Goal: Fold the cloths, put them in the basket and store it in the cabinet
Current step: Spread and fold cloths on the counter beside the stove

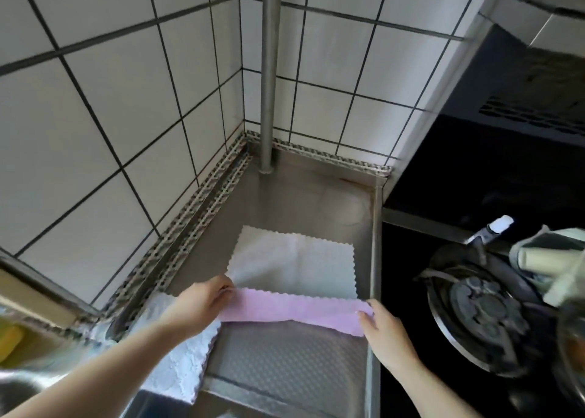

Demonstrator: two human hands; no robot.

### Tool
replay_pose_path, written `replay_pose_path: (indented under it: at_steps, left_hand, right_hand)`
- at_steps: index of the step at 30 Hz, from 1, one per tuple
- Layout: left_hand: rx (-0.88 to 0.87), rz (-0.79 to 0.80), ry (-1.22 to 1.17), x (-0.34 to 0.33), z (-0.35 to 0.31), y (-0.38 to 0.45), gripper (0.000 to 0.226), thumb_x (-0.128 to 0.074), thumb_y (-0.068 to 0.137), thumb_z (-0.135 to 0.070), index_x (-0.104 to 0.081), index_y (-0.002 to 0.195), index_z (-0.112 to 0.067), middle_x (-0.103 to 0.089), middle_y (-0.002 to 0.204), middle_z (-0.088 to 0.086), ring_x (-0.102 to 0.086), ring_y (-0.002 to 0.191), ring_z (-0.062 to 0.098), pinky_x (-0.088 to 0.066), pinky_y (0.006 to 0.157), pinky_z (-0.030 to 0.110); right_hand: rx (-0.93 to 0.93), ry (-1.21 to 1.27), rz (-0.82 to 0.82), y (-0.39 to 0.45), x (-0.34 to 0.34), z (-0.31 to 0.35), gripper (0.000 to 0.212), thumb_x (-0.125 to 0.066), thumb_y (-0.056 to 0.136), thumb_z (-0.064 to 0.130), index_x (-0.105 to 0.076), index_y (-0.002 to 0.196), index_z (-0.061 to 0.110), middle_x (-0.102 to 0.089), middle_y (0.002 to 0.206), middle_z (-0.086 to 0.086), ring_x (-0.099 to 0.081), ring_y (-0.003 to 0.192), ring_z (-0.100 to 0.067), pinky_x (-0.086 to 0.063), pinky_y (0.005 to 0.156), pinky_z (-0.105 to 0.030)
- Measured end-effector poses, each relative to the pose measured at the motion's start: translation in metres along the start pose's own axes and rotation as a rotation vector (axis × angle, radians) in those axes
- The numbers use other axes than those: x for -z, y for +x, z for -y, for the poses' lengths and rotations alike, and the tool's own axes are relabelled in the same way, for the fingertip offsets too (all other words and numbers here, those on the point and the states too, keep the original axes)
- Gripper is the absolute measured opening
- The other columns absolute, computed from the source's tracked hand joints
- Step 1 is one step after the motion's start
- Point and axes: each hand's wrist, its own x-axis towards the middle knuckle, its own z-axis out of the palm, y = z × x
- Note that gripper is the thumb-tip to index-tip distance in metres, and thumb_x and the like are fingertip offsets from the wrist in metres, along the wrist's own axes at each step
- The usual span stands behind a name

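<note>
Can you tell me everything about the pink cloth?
The pink cloth is a soft-looking fabric with zigzag edges. It shows as a long narrow band, seemingly folded, stretched sideways across the steel counter. The left hand pinches its left end and the right hand holds its right end. Its far edge overlaps the near edge of the flat grey cloth. Its left end lies near a white cloth that is under the left arm. Whether the band rests on the counter or is lifted slightly is unclear.

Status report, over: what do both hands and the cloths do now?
Left hand and right hand pinch the ends of the pink cloth. Grey cloth flat behind it, white cloth under left arm. No basket in view.
</note>
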Motion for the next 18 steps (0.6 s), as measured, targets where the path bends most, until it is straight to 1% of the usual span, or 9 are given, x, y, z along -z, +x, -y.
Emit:
replay_pose_path:
  at_steps: [2, 4, 6, 9, 10, 12, 14, 16, 18]
  left_hand:
    - [0.018, -0.003, 0.003, -0.004, 0.002, -0.002, 0.013, -0.051, 0.093, -0.028, -0.06, 0.101, -0.022, -0.067, 0.094, -0.006, -0.061, 0.084, 0.015, -0.048, 0.073, 0.027]
    - [0.03, -0.043, -0.027, -0.006, 0.001, 0.0, 0.013, -0.055, 0.091, -0.027, -0.062, 0.1, -0.019, -0.068, 0.095, -0.004, -0.063, 0.086, 0.016, -0.049, 0.075, 0.028]
    - [0.059, -0.107, -0.077, -0.006, -0.003, 0.007, 0.014, -0.059, 0.09, -0.027, -0.063, 0.099, -0.017, -0.068, 0.093, -0.003, -0.062, 0.085, 0.018, -0.046, 0.072, 0.027]
    - [0.143, -0.186, -0.181, -0.005, -0.009, 0.03, 0.018, -0.063, 0.087, -0.023, -0.063, 0.103, -0.015, -0.067, 0.096, 0.0, -0.06, 0.086, 0.018, -0.039, 0.071, 0.023]
    - [0.166, -0.204, -0.228, -0.005, -0.012, 0.039, 0.022, -0.064, 0.087, -0.021, -0.062, 0.107, -0.015, -0.067, 0.098, 0.0, -0.06, 0.089, 0.019, -0.039, 0.073, 0.023]
    - [0.194, -0.227, -0.304, -0.004, -0.017, 0.057, 0.031, -0.062, 0.087, -0.017, -0.057, 0.117, -0.014, -0.064, 0.102, 0.001, -0.059, 0.092, 0.02, -0.039, 0.075, 0.023]
    - [0.21, -0.216, -0.345, -0.003, -0.02, 0.074, 0.036, -0.059, 0.089, -0.017, -0.052, 0.123, -0.017, -0.062, 0.101, 0.001, -0.06, 0.087, 0.02, -0.042, 0.071, 0.025]
    - [0.223, -0.187, -0.364, -0.004, -0.02, 0.09, 0.039, -0.057, 0.09, -0.017, -0.048, 0.128, -0.019, -0.061, 0.1, 0.002, -0.059, 0.08, 0.018, -0.045, 0.062, 0.026]
    - [0.241, -0.166, -0.349, -0.008, -0.016, 0.105, 0.043, -0.058, 0.09, -0.016, -0.045, 0.131, -0.018, -0.06, 0.1, 0.003, -0.058, 0.077, 0.017, -0.043, 0.057, 0.024]
  right_hand:
    - [0.007, -0.067, -0.001, 0.0, -0.001, -0.004, 0.012, -0.048, 0.093, 0.03, -0.049, 0.086, 0.02, -0.061, 0.07, -0.002, -0.061, 0.067, -0.018, -0.044, 0.059, -0.031]
    - [0.017, -0.077, -0.018, 0.002, 0.0, -0.004, 0.018, -0.05, 0.092, 0.029, -0.045, 0.077, 0.021, -0.056, 0.062, -0.002, -0.057, 0.06, -0.017, -0.041, 0.055, -0.031]
    - [0.007, -0.055, -0.061, 0.009, 0.002, -0.002, 0.028, -0.052, 0.091, 0.028, -0.039, 0.069, 0.019, -0.05, 0.057, 0.0, -0.053, 0.056, -0.018, -0.036, 0.051, -0.029]
    - [-0.039, 0.003, -0.116, 0.029, 0.005, 0.001, 0.027, -0.054, 0.09, 0.027, -0.044, 0.07, 0.012, -0.055, 0.062, -0.001, -0.057, 0.064, -0.023, -0.043, 0.058, -0.034]
    - [-0.045, 0.015, -0.131, 0.035, 0.006, 0.003, 0.027, -0.055, 0.09, 0.026, -0.045, 0.069, 0.012, -0.055, 0.063, 0.001, -0.057, 0.065, -0.023, -0.044, 0.06, -0.035]
    - [-0.047, 0.02, -0.151, 0.05, 0.008, 0.007, 0.031, -0.055, 0.09, 0.025, -0.04, 0.065, 0.017, -0.051, 0.061, 0.005, -0.054, 0.065, -0.022, -0.04, 0.058, -0.033]
    - [-0.051, 0.011, -0.154, 0.066, 0.009, 0.01, 0.029, -0.053, 0.091, 0.025, -0.042, 0.066, 0.015, -0.05, 0.061, 0.003, -0.053, 0.065, -0.023, -0.037, 0.055, -0.031]
    - [-0.076, 0.007, -0.15, 0.081, 0.008, 0.011, 0.026, -0.052, 0.091, 0.025, -0.047, 0.074, 0.006, -0.055, 0.065, -0.006, -0.056, 0.068, -0.028, -0.038, 0.057, -0.033]
    - [-0.103, -0.008, -0.138, 0.095, 0.006, 0.01, 0.026, -0.051, 0.091, 0.026, -0.05, 0.079, 0.003, -0.058, 0.068, -0.01, -0.057, 0.07, -0.031, -0.041, 0.061, -0.034]
